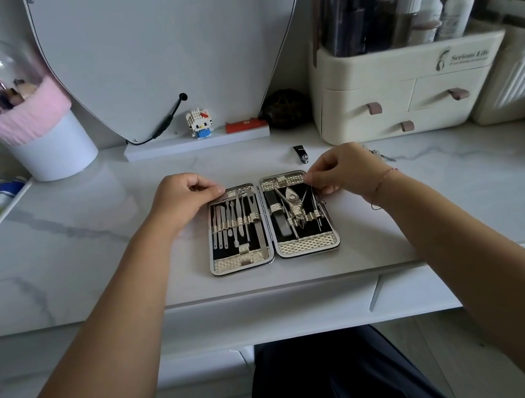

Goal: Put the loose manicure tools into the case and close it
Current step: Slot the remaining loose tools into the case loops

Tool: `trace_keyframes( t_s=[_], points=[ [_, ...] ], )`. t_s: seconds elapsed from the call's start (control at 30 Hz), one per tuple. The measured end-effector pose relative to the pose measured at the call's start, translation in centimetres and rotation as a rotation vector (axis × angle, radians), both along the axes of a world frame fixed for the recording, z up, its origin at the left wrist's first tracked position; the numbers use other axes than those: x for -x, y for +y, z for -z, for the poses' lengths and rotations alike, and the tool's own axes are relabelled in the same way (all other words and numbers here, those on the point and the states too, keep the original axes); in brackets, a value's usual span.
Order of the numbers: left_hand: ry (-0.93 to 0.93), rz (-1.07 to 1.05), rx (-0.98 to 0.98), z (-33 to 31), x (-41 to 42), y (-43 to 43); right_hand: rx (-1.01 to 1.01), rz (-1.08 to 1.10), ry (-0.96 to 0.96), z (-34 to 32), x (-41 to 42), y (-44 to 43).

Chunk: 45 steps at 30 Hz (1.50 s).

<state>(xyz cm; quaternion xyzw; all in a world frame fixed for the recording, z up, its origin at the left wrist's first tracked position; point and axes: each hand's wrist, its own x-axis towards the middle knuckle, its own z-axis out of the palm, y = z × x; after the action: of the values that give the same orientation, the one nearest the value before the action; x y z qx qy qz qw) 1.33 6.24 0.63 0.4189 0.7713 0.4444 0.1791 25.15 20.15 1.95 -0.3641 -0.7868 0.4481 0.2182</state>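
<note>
My right hand point(342, 168) hides the case's point(307, 247) far corner; I can't make out the tool point(386, 155) behind it.

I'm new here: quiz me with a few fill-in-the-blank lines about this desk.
1. The case lies ___ on the table, its tools showing.
2. The left hand pinches the case's far ___ corner.
3. The loose clipper beyond the case is ___ in colour.

Missing words: open; left; black.
</note>
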Motion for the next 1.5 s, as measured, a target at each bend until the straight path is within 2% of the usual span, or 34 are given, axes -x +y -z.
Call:
trace_keyframes(
  t_s=[0.07,0.13,0.27,0.4,0.53,1.07,1.2,1.33,1.5],
  points=[
    [0.001,-0.003,0.002,0.0,0.0,0.0,0.024,0.09,0.107,-0.2,-0.9,0.7],
    [0.006,-0.003,0.003,0.1,-0.1,0.0,-0.036,0.225,0.17,-0.5,-2.4,2.0],
    [0.015,0.003,0.0,0.1,0.0,0.1,-0.192,0.392,0.053,-0.6,-5.9,5.0],
    [0.008,-0.001,-0.003,0.1,0.1,0.0,-0.231,0.411,-0.115,0.1,-6.8,6.4],
    [0.004,0.0,0.002,0.0,0.0,0.0,-0.285,0.406,-0.177,0.2,-5.9,6.0],
    [0.014,0.018,-0.007,-0.1,0.0,0.0,-0.29,0.416,-0.229,0.4,-6.0,5.8],
    [0.01,0.014,-0.012,0.0,0.1,0.0,-0.234,0.442,-0.136,0.5,-6.3,6.0],
    [-0.023,0.011,-0.051,0.1,0.1,0.0,-0.19,0.492,0.105,-0.3,-6.1,5.1],
    [0.038,-0.01,-0.104,-1.0,-1.5,-0.1,0.105,0.274,0.428,-2.6,-2.6,-0.1]
  ],
)
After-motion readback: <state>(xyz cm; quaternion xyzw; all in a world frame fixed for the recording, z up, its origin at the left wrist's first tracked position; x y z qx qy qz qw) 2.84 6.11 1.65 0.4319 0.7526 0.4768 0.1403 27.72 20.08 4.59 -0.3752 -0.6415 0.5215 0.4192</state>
